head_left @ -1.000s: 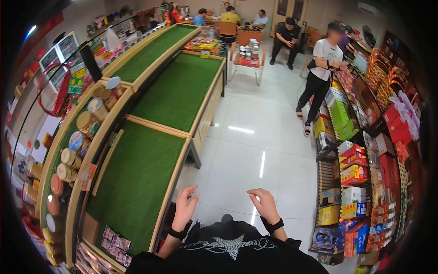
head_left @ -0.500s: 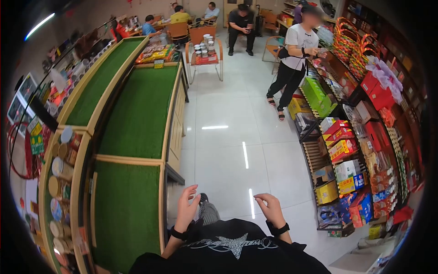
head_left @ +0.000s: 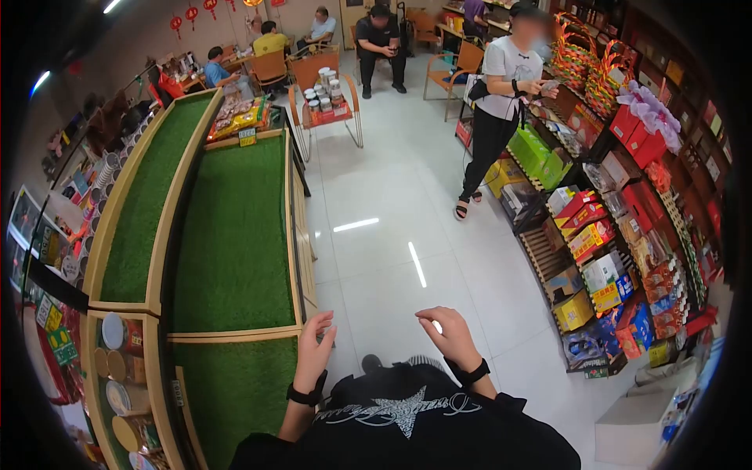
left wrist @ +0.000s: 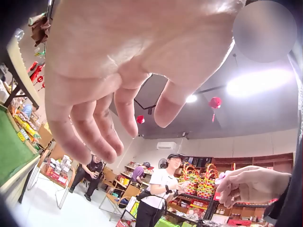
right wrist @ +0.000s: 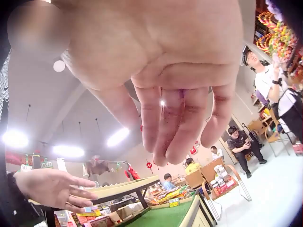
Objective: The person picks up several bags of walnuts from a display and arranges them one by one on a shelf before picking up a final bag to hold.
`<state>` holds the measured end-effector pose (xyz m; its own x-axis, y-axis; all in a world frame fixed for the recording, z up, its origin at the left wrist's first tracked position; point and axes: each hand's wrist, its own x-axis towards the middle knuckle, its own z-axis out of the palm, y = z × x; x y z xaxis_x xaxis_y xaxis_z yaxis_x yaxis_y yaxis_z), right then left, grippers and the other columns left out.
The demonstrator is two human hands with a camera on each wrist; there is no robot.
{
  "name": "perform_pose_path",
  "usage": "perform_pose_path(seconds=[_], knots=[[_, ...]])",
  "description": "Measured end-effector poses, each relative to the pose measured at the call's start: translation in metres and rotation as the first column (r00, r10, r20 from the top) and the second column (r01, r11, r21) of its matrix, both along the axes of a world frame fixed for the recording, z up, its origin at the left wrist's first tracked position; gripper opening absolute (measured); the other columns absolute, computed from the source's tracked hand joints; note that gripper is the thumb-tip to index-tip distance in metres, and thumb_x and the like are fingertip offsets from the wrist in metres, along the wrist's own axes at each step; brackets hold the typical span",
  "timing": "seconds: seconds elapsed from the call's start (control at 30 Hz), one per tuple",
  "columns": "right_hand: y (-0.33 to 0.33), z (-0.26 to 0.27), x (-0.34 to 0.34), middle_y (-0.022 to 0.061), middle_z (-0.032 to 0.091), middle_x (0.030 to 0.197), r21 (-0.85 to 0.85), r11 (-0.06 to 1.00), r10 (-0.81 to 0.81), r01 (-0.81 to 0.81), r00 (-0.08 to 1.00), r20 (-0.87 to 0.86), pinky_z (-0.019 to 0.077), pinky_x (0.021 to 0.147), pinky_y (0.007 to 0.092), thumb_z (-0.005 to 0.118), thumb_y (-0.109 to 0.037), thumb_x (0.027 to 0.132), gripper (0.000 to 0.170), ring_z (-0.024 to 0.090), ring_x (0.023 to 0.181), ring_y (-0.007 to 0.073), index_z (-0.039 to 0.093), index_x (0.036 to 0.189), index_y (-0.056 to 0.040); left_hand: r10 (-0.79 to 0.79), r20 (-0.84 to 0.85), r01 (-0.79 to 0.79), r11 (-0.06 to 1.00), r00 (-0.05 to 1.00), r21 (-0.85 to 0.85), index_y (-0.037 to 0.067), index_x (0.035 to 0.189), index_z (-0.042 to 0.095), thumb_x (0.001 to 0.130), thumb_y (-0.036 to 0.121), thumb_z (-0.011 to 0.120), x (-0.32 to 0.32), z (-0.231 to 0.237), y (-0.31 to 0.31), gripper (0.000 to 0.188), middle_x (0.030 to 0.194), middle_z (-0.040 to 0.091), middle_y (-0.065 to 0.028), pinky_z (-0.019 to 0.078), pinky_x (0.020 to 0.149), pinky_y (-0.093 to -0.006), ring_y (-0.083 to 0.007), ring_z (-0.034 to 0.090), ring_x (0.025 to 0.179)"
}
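My left hand (head_left: 314,350) is held up in front of my body, beside the edge of the green-lined display stand (head_left: 233,227), its fingers loosely bent around nothing. Level with it, my right hand (head_left: 452,337) hovers over the floor, relaxed and holding nothing. The left wrist view shows the left palm (left wrist: 137,52) large with slack fingers, and the right hand (left wrist: 255,185) beyond it. In the right wrist view the right palm (right wrist: 161,52) has its fingers hanging loosely; the left hand (right wrist: 54,188) is at lower left.
Jars (head_left: 117,398) line the stand's left side. Shelves with boxed goods (head_left: 591,235) run along the right, where a person in a white shirt (head_left: 505,70) stands. A chair with jars (head_left: 325,102), a seated person in black (head_left: 379,39) and others are farther back. White floor (head_left: 376,270) lies between.
The head view has turned and moved forward along the aisle; the stand and shelves have shifted. Both hands stay raised and apart, with nothing taken hold of.
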<state>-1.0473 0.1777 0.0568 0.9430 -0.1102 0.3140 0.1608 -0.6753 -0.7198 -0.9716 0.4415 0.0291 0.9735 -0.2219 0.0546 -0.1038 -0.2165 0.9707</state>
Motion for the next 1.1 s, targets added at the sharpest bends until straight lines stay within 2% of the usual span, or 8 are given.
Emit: perform_pose_path(seconds=[0.23,0.5,0.6,0.67,0.77,0.9,0.97,1.1], knots=[[0.014,-0.017,0.030,0.0121,0.062,0.097,0.269,0.961,0.000,0.056,0.979,-0.203,0.0458,0.078,0.0332,0.060,-0.016,0.081,0.031,0.061,0.084,0.0226,0.055,0.109,-0.0026,0.015,-0.058,-0.018,0.999,0.998,-0.049,0.000,0.113,0.054,0.088,0.012,0.052,0.021,0.008,0.009,0.028,0.111,0.057,-0.0121,0.0431,0.084,-0.0293,-0.0198,0.056,0.099],[0.007,-0.018,0.111,0.0139,0.059,0.107,0.284,0.954,0.157,-0.098,0.969,-0.191,0.0436,0.084,0.0341,0.059,-0.017,0.081,0.041,0.058,0.094,0.0252,0.048,0.119,-0.0030,0.037,-0.141,-0.054,0.991,0.989,-0.119,-0.001,0.119,0.050,0.094,0.018,0.040,0.056,-0.001,0.010,0.033,0.114,0.055,-0.0126,0.0390,0.091,-0.0322,-0.0206,0.052,0.104],[-0.002,-0.028,0.146,0.0150,0.059,0.107,0.285,0.942,0.236,-0.176,0.952,-0.195,0.0424,0.086,0.0356,0.056,-0.018,0.083,0.040,0.057,0.096,0.0277,0.048,0.119,-0.0023,0.078,-0.083,-0.090,0.985,0.993,-0.147,-0.001,0.121,0.048,0.094,0.018,0.036,0.080,-0.003,0.005,0.035,0.115,0.054,-0.0134,0.0373,0.094,-0.0332,-0.0215,0.051,0.105],[-0.014,-0.029,0.177,0.0173,0.060,0.106,0.284,0.933,0.282,-0.222,0.940,-0.193,0.0421,0.087,0.0370,0.054,-0.018,0.084,0.039,0.057,0.099,0.0306,0.048,0.119,-0.0017,0.108,-0.047,-0.113,0.989,0.993,-0.096,-0.002,0.123,0.046,0.097,0.036,0.029,0.106,0.000,-0.006,0.050,0.115,0.055,-0.0126,0.0366,0.093,-0.0321,-0.0197,0.052,0.103],[-0.036,-0.020,0.221,0.0181,0.060,0.106,0.233,0.939,0.298,-0.253,0.937,-0.185,0.0422,0.087,0.0376,0.054,-0.019,0.084,0.039,0.056,0.101,0.0314,0.049,0.119,-0.0019,0.126,0.028,-0.124,0.990,0.992,-0.073,-0.003,0.123,0.046,0.096,0.037,0.028,0.143,0.018,-0.028,0.051,0.114,0.055,-0.0131,0.0367,0.094,-0.0326,-0.0207,0.052,0.103],[-0.065,0.001,0.269,0.0172,0.060,0.106,0.160,0.958,0.260,-0.239,0.958,-0.120,0.0417,0.087,0.0383,0.052,-0.021,0.085,0.037,0.056,0.101,0.0315,0.050,0.117,-0.0022,0.098,0.039,-0.094,0.992,0.994,-0.079,-0.003,0.123,0.045,0.096,0.036,0.027,0.200,0.027,-0.058,0.051,0.115,0.055,-0.0141,0.0363,0.095,-0.0332,-0.0217,0.052,0.104],[-0.081,0.002,0.285,0.0167,0.060,0.107,0.150,0.961,0.251,-0.234,0.961,-0.112,0.0411,0.088,0.0383,0.052,-0.021,0.085,0.037,0.055,0.102,0.0312,0.051,0.117,-0.0027,0.082,0.034,-0.078,0.990,0.996,-0.121,0.000,0.122,0.047,0.092,0.015,0.035,0.222,0.023,-0.076,0.036,0.113,0.055,-0.0145,0.0370,0.094,-0.0343,-0.0234,0.051,0.104],[-0.108,-0.009,0.310,0.0155,0.060,0.108,0.118,0.964,0.255,-0.238,0.954,-0.157,0.0395,0.089,0.0382,0.052,-0.021,0.085,0.037,0.054,0.102,0.0308,0.051,0.117,-0.0038,0.066,0.120,-0.055,0.995,0.991,-0.089,0.000,0.123,0.046,0.090,0.015,0.038,0.254,0.022,-0.101,0.038,0.115,0.054,-0.0160,0.0367,0.094,-0.0352,-0.0245,0.051,0.105]])
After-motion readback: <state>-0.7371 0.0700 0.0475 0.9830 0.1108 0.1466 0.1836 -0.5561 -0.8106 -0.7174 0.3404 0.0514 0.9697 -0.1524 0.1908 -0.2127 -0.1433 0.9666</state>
